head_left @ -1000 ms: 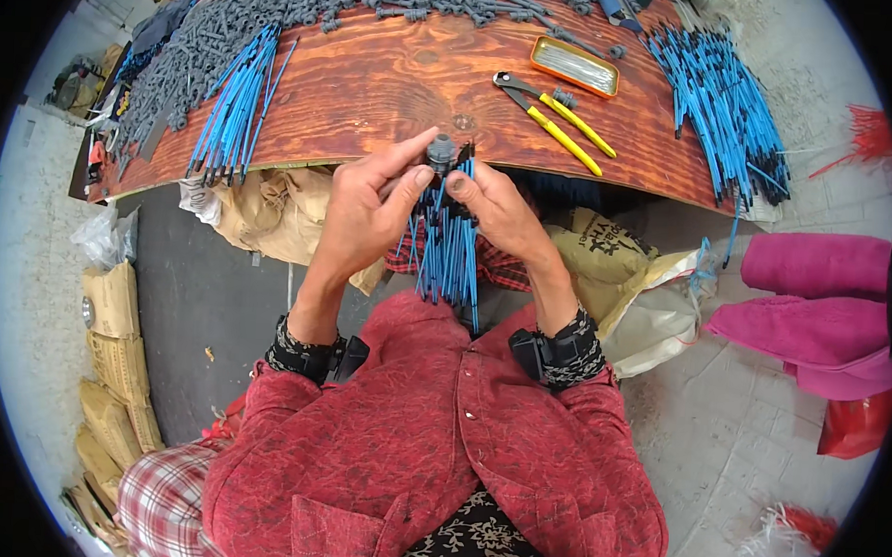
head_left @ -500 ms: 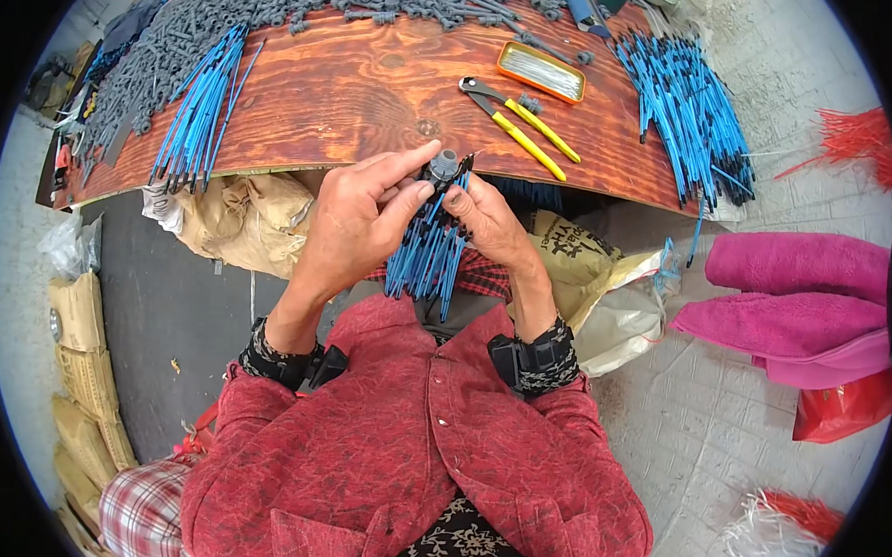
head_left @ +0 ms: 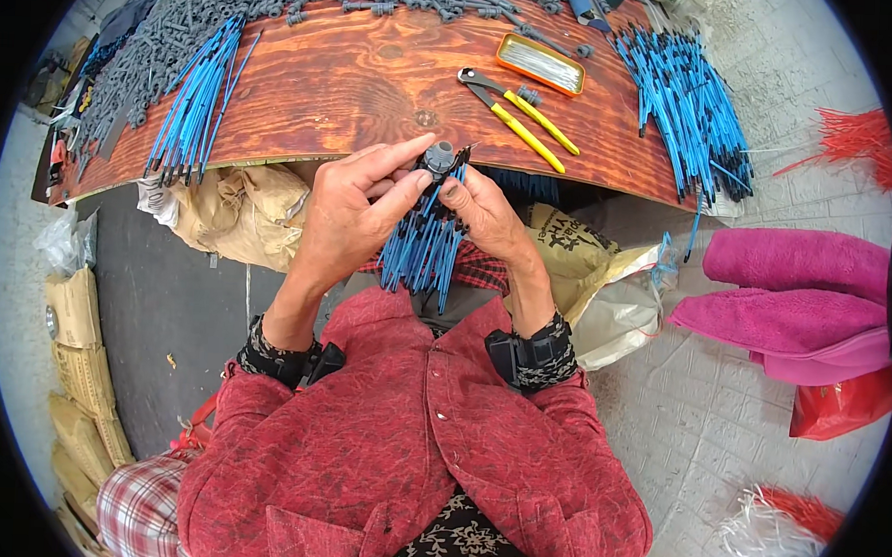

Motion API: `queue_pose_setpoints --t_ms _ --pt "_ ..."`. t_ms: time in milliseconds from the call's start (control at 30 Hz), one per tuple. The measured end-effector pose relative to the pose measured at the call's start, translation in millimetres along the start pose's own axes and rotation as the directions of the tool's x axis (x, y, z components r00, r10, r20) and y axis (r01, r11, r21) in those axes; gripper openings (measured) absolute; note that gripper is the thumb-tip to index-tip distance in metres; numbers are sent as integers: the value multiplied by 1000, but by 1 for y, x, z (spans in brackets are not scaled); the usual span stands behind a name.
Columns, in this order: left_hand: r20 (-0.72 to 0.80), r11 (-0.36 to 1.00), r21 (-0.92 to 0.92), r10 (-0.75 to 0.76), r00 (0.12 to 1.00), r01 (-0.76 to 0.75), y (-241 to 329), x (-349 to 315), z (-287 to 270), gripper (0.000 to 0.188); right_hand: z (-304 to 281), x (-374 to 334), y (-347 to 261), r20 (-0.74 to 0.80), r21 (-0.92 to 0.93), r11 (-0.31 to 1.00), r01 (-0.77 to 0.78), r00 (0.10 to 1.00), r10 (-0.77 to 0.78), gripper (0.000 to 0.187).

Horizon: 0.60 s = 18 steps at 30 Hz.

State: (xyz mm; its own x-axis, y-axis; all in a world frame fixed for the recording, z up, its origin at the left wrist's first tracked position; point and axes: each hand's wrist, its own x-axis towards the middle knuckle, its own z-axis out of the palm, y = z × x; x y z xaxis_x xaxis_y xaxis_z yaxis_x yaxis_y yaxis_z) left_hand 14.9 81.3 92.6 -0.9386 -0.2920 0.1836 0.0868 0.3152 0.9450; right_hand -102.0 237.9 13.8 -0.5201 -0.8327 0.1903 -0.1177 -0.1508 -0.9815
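Bare board centre [head_left: 354, 89] free; pliers [head_left: 516, 109], tin [head_left: 540, 63], blue bundles [head_left: 690, 100] crowd right; grey parts [head_left: 180, 24] block rear.

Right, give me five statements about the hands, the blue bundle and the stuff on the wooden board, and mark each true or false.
1. Both hands hold a bundle of blue sticks topped by a small grey cap. True.
2. The yellow-handled pliers are in the right hand. False: they lie on the wooden board, untouched.
3. The left hand has its fingers reaching up to the grey cap. True.
4. The orange tin sits on the floor by the pink cloth. False: it rests on the board, beyond the pliers.
5. Loose blue sticks lie only left of the hands. False: piles lie at both ends of the board.
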Motion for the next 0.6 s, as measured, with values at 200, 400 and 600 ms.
queue_pose_setpoints --t_ms 200,400,600 --pt "-25 993 -118 -7 1000 4 -5 1 -3 35 4 1 -6 10 -18 999 36 999 -36 56" --pt "113 977 -189 -73 991 94 -7 4 -17 33 -1 0 -14 114 -77 997 17 993 -8 54" --pt "234 961 -225 -105 967 159 -8 12 -27 38 -3 3 -18 146 -22 999 -24 989 27 51"
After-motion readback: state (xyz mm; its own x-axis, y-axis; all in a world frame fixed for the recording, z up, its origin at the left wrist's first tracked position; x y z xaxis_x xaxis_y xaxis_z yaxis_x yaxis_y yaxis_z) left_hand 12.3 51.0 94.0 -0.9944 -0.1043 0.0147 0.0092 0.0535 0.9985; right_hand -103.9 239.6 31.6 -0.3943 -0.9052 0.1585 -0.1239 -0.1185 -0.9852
